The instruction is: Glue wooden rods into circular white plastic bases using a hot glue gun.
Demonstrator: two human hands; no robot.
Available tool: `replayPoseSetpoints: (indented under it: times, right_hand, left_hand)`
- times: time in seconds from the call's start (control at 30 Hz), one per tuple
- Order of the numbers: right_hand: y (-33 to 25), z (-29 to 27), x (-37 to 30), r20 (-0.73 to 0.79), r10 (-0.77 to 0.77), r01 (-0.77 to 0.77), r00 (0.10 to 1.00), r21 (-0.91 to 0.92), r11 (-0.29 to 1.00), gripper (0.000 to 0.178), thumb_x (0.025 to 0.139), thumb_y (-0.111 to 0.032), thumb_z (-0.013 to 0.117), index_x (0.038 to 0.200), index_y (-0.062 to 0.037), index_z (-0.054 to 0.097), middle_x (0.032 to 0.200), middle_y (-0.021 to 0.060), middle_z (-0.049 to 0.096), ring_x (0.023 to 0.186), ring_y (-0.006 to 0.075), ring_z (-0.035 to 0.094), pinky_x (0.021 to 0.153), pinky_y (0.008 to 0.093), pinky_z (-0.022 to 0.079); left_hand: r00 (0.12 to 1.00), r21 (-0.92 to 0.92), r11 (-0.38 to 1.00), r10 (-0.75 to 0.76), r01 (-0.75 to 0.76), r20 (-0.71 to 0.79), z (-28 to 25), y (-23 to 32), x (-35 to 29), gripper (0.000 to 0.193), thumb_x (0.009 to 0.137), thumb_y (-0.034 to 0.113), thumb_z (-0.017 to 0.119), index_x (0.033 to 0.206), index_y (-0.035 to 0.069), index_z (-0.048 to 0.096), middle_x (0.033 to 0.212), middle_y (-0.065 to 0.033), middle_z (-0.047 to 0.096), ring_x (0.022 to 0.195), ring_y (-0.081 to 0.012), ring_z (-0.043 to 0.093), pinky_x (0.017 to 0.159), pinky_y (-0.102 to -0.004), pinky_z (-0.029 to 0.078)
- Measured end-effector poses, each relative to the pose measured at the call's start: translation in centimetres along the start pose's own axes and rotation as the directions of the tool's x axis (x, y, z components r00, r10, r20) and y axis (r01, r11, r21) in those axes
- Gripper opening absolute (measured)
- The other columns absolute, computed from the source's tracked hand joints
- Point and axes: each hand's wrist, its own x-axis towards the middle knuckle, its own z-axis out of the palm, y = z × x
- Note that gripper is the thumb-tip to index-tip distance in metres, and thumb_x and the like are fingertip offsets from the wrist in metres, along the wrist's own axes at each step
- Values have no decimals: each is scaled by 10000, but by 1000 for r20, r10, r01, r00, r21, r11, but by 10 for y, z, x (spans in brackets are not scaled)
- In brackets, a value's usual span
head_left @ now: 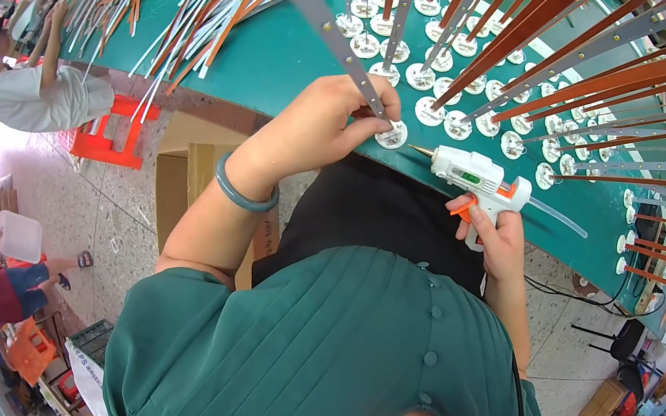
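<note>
My left hand (329, 119) pinches a long grey LED strip (329, 30) near its lower end, just above a round white base (391, 135) at the table's edge. The strip stands tilted, leaning away toward the upper left. In my right hand (498, 240) is a white hot glue gun (468, 168) with an orange trigger. A clear glue stick (560, 219) sticks out of its back. The gun's metal nozzle points at the round base, a short way to its right. Whether the strip touches the base is hidden by my fingers.
Many finished-looking strips in grey and brown (527, 10) stand on white round bases across the green table (280, 71). Loose strips (213, 20) lie piled at the far left. A cardboard box (182, 165) stands below the edge. Two people are at left, one on a red stool (107, 142).
</note>
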Motion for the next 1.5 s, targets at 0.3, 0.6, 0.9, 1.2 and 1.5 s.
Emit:
replayPoseSetpoints:
  times: [0.3, 0.6, 0.9, 1.2, 1.5]
  right_hand:
    - [5, -2, -5, -4, 13, -13, 1000, 18, 1000, 339, 938, -90, 559, 1243, 55, 538, 1030, 174, 697, 673, 130, 590, 615, 249, 461]
    - [0, 17, 9, 28, -116, 119, 993, -299, 947, 241, 948, -111, 600, 1130, 44, 623, 955, 82, 705, 650, 75, 563, 587, 232, 449]
    - [4, 22, 16, 37, -167, 167, 985, -419, 893, 181, 948, -102, 606, 1054, 43, 632, 853, 58, 680, 618, 71, 550, 547, 228, 429]
    - [-3, 25, 13, -25, -116, 99, 993, -359, 928, 159, 946, -98, 607, 1021, 41, 622, 788, 52, 647, 607, 73, 555, 537, 232, 429]
    - [5, -9, 3, -2, 26, -26, 1000, 45, 999, 316, 965, -132, 543, 1197, 83, 530, 963, 173, 685, 635, 146, 592, 582, 253, 464]
  left_hand:
    - [991, 163, 983, 101, -86, -87, 12, -6, 2, 110, 794, 51, 766, 858, 28, 679, 801, -53, 651, 734, -211, 657, 658, -311, 514]
    - [985, 195, 977, 114, -88, -128, 22, -1, 4, 178, 789, 68, 754, 813, 4, 590, 756, -114, 613, 708, -302, 604, 622, -368, 487]
    - [988, 163, 984, 96, -76, -117, 21, -2, 4, 179, 789, 62, 752, 816, -1, 586, 756, -116, 612, 693, -302, 597, 615, -367, 483]
    - [994, 176, 983, 65, -48, -92, 18, -3, 4, 121, 801, 55, 766, 872, 31, 671, 819, -76, 673, 752, -238, 664, 653, -320, 520]
    - [978, 174, 985, 48, -12, -203, -1, -1, -11, 109, 804, 41, 761, 879, 15, 686, 802, -63, 683, 724, -184, 675, 649, -286, 529]
